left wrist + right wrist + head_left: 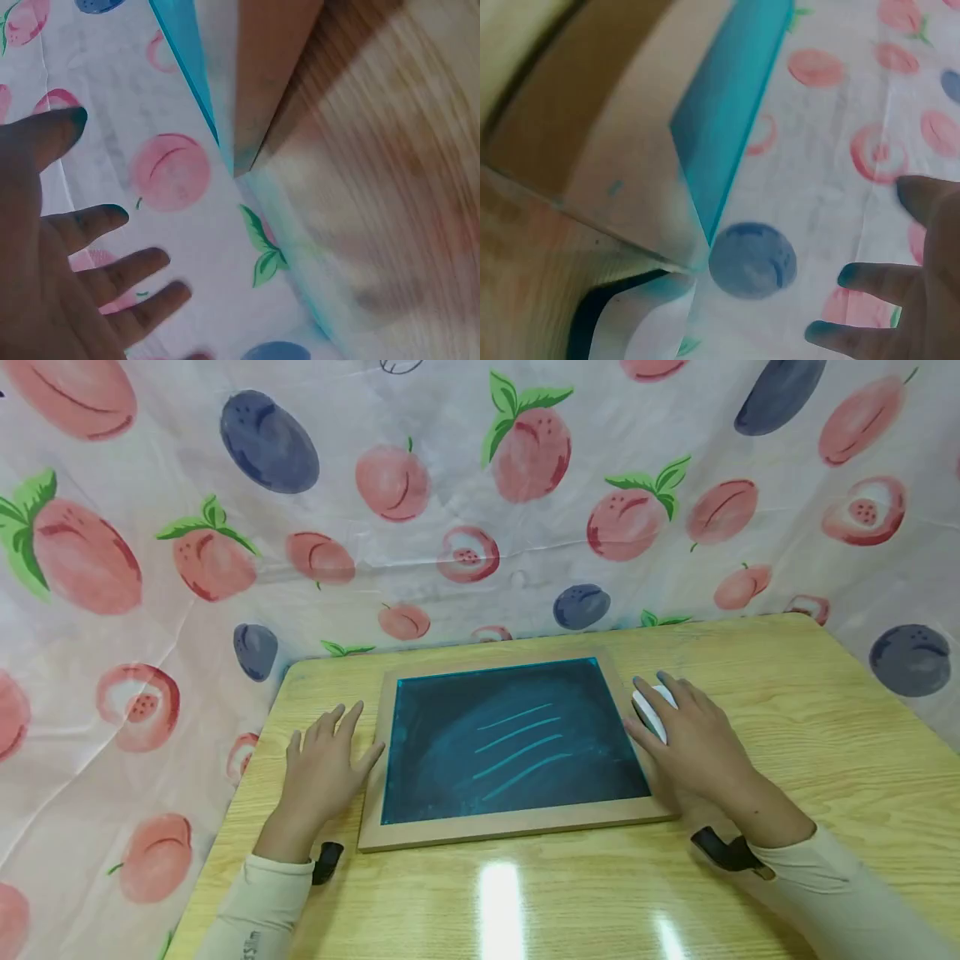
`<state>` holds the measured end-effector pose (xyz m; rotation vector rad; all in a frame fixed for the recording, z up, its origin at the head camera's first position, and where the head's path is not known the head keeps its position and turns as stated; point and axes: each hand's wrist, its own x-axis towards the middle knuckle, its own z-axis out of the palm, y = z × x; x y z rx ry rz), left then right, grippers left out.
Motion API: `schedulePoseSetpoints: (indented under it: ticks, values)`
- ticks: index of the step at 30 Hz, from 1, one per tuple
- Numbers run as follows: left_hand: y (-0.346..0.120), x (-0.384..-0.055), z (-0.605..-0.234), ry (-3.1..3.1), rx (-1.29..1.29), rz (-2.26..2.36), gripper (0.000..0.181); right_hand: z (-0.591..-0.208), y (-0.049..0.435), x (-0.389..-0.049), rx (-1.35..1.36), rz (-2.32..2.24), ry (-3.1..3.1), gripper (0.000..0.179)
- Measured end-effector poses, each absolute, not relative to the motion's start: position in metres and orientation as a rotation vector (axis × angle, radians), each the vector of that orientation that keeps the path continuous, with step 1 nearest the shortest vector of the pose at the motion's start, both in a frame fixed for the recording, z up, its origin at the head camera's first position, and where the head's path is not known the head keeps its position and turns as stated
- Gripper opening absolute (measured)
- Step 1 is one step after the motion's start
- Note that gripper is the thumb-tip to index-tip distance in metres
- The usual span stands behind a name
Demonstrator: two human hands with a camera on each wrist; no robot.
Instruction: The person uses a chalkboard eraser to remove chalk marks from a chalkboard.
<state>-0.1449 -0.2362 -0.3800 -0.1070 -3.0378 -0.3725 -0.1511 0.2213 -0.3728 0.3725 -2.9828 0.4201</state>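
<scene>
A small chalkboard [442,718] in a pale wooden frame lies on the table, with several light-blue curved lines [517,745] drawn across its middle. Beside its left edge is my left hand [322,768], fingers spread, thumb close to the frame and nothing held. My right hand [697,735] hovers over a white eraser [648,710] with a dark underside, at the board's right edge. In the right wrist view the fingers are extended and apart from the eraser [649,322], which rests by the frame's corner. The hand partly hides the eraser in the head view.
The light wood-grain table [810,710] extends past the board on both sides and in front. Behind and at the sides hangs a fruit-print cloth [465,443]. Dark straps [723,852] sit at both wrists.
</scene>
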Motion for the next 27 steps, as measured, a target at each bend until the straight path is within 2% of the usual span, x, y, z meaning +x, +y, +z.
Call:
schedulePoseSetpoints:
  ticks: [7,17,27]
  values:
    - [-0.253,-0.155,-0.392,-3.102,0.002,-0.558,0.062,-0.378,0.236,-0.159,0.306,0.574,-2.908,0.054]
    - [-0.265,-0.166,-0.41,-3.244,-0.048,-0.853,0.063,-0.4,0.25,-0.172,0.272,0.469,-3.064,0.061]
    - [-0.26,-0.167,-0.413,-3.277,-0.072,-1.094,0.076,-0.409,0.251,-0.18,0.345,0.462,-3.079,0.066]
